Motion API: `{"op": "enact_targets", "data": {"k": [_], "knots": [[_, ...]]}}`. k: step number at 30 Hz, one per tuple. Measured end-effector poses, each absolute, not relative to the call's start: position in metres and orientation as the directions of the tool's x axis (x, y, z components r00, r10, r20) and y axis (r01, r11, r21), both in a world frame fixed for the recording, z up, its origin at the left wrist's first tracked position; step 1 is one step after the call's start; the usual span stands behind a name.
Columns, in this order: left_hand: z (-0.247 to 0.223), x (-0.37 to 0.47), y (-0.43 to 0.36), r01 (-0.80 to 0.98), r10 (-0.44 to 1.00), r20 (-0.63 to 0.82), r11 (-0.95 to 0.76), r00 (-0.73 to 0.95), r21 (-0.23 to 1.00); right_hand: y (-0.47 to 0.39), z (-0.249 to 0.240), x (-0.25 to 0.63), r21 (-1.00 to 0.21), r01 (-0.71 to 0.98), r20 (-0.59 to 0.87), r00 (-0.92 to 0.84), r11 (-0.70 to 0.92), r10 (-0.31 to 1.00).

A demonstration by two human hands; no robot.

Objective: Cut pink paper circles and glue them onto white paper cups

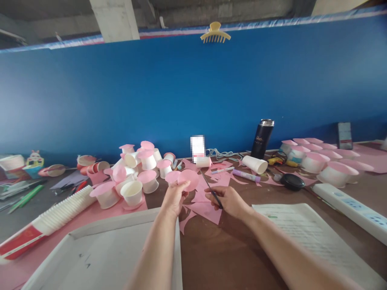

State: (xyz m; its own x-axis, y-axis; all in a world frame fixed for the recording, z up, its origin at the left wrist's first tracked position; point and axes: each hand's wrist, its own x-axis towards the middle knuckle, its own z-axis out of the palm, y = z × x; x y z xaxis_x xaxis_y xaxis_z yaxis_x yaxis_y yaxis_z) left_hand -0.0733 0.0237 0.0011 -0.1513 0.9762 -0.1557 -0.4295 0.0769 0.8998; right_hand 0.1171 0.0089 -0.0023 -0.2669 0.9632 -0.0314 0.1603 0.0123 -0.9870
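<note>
Between the thumb and fingers of my left hand (176,198) is a round pink paper disc (189,179). Another pink disc (172,177) shows just behind it; whether my hand holds that one too I cannot tell. My right hand (228,201) is closed around the dark handles of a pair of scissors (208,184), whose blades point away from me, up and to the left. Pink paper scraps (208,212) lie on the brown table below and between both hands. To the left stand several white paper cups (132,193) with pink discs on them, some tipped over.
A shallow white box lid (121,249) lies front left, beside a long stack of paper cups (63,209). On the right are a printed sheet (305,229), a power strip (352,207) and more disc-topped cups (314,162). A black flask (262,139) stands by the blue partition (169,88).
</note>
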Motion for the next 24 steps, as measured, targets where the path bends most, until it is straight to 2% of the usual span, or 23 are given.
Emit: {"op": "enact_targets", "data": {"k": [13,24], "knots": [[-0.0016,-0.0763,0.0292,-0.610,0.932,-0.189,-0.041,-0.309,0.792,0.0054,0.0013,0.1180,-0.978,0.200,-0.018,-0.320,0.049,0.947],[0.0013,-0.0755,0.0277,-0.652,0.943,-0.216,-0.002,-0.253,0.758,0.0063,-0.0002,0.1169,-0.975,0.214,-0.013,-0.288,0.051,0.958]]}}
